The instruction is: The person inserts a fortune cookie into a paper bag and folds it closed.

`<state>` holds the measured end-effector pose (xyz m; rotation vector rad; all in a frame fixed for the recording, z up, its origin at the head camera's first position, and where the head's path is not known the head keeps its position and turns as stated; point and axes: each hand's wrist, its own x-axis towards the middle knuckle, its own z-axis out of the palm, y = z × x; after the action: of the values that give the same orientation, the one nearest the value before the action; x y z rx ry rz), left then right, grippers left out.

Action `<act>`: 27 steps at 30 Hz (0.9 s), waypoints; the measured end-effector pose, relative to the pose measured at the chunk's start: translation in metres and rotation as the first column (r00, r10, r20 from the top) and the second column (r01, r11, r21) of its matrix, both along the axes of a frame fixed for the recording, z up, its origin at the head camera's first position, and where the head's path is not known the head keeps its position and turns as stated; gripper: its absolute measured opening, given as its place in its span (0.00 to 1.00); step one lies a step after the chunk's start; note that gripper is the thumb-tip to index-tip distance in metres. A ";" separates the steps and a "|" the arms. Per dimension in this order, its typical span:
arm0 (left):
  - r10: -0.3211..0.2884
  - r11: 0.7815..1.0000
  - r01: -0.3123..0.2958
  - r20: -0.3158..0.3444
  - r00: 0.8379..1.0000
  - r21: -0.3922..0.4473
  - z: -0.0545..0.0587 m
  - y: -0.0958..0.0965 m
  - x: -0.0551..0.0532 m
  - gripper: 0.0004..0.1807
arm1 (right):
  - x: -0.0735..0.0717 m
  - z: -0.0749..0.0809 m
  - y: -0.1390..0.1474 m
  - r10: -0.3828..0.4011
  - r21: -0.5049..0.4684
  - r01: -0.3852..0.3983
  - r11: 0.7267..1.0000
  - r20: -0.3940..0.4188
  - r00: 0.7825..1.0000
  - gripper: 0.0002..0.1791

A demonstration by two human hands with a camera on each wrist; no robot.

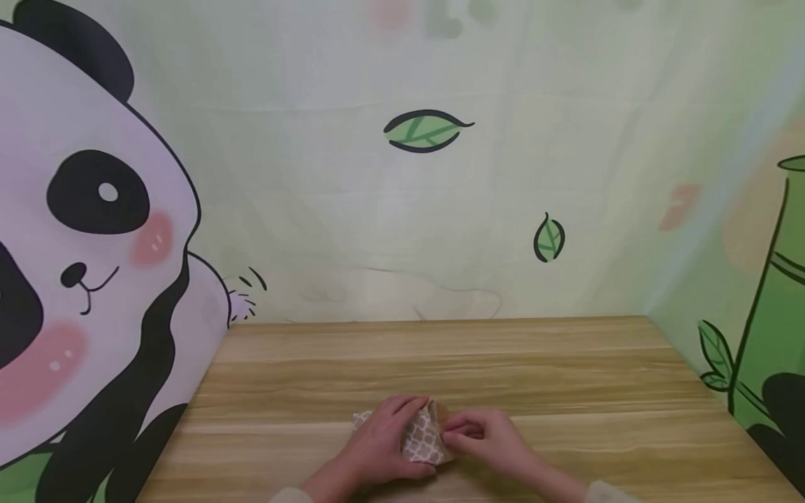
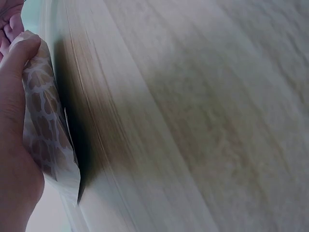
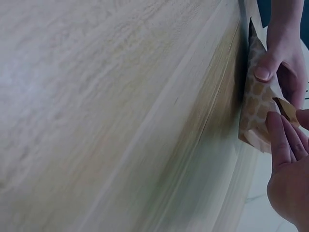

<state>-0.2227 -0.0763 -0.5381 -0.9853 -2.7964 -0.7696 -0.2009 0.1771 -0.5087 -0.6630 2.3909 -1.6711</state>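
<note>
A person's left hand (image 1: pixel 380 441) grips a brown-and-white patterned packet (image 1: pixel 423 441) at a wooden tabletop (image 1: pixel 283 367) while the right hand (image 1: pixel 487 436) pinches its brown flap (image 3: pixel 289 113).

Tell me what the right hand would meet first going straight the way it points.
The right hand would likely first meet the brown-and-white patterned paper packet, whose edge it seems to pinch; exact depth is unclear.
</note>
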 end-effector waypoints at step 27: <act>0.120 0.938 -0.110 -0.011 0.993 0.328 0.010 0.016 0.013 0.61 | -0.017 0.032 0.018 0.019 0.052 -0.018 0.998 -0.022 1.000 0.11</act>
<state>-0.2101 -0.0601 -0.5283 -0.7605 -2.5541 -1.1421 -0.2174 0.1956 -0.4767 -0.6970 2.4272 -1.5972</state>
